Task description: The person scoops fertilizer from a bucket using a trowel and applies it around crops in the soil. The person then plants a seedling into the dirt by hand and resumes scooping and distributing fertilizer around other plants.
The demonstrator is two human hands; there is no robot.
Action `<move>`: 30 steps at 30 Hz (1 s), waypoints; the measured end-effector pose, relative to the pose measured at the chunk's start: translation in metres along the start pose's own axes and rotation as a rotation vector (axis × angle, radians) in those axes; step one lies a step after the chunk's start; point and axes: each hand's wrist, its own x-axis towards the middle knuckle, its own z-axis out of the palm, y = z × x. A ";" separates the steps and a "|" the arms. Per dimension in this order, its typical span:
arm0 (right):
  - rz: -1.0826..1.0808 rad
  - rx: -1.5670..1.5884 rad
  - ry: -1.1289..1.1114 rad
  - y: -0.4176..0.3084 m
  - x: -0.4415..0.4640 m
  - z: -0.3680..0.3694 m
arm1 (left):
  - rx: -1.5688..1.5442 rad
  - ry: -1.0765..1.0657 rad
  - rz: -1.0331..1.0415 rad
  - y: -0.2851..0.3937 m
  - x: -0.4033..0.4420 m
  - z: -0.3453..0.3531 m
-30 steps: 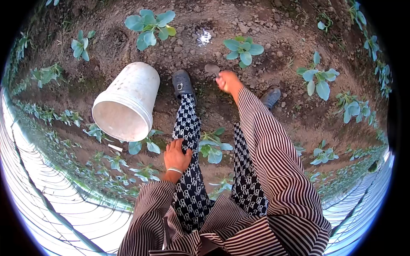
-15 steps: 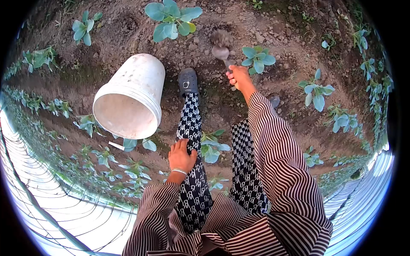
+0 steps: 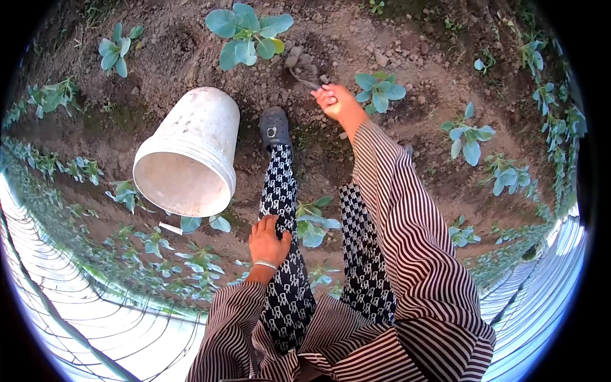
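My right hand (image 3: 338, 104) is closed around the handle of a small hand trowel (image 3: 307, 77). The trowel's blade reaches left over the soil, with loose dirt (image 3: 300, 58) at it; the blade's outline is partly blurred. A young leafy plant (image 3: 380, 91) grows just right of this hand, and a larger one (image 3: 247, 33) stands to the upper left of the blade. My left hand (image 3: 268, 242) lies with fingers extended on my patterned trouser leg (image 3: 278, 191), holding nothing.
A white bucket (image 3: 202, 121) lies on its side at the left, its mouth toward me. My grey clog (image 3: 275, 127) is on the soil between bucket and trowel. Rows of similar plants (image 3: 470, 135) spread on both sides, and a small white strip (image 3: 170, 228) shows below the bucket.
My right hand has moved left with the trowel, whose blade has swung left and turned, shifting dirt toward the larger plant. My left hand stays on the leg.
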 end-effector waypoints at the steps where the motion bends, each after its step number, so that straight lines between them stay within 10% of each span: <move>1: -0.032 0.006 -0.010 -0.001 -0.013 -0.008 | 0.004 -0.009 -0.017 0.001 0.000 -0.001; 7: -0.343 -1.293 0.504 0.000 -0.119 0.017 | -0.034 0.000 -0.009 -0.002 0.000 -0.004; 10: -0.997 -2.303 0.755 -0.059 -0.113 0.003 | -0.045 -0.012 -0.016 -0.003 -0.003 0.000; 11: -1.361 -2.278 0.851 -0.068 -0.116 0.009 | -0.038 -0.013 -0.014 -0.006 -0.004 0.003; 18: -1.517 -2.267 0.861 -0.045 -0.032 0.004 | -0.069 0.012 -0.030 -0.016 -0.005 0.007; 23: -1.258 -2.128 0.821 -0.002 -0.065 -0.010 | -0.176 0.065 -0.061 -0.022 -0.009 0.000; 27: -1.353 -2.262 0.867 0.013 -0.109 0.002 | -0.608 0.230 -0.223 -0.057 -0.008 0.023; 30: -1.340 -2.388 0.629 0.046 -0.159 0.020 | -1.526 0.244 -0.860 -0.082 0.018 -0.009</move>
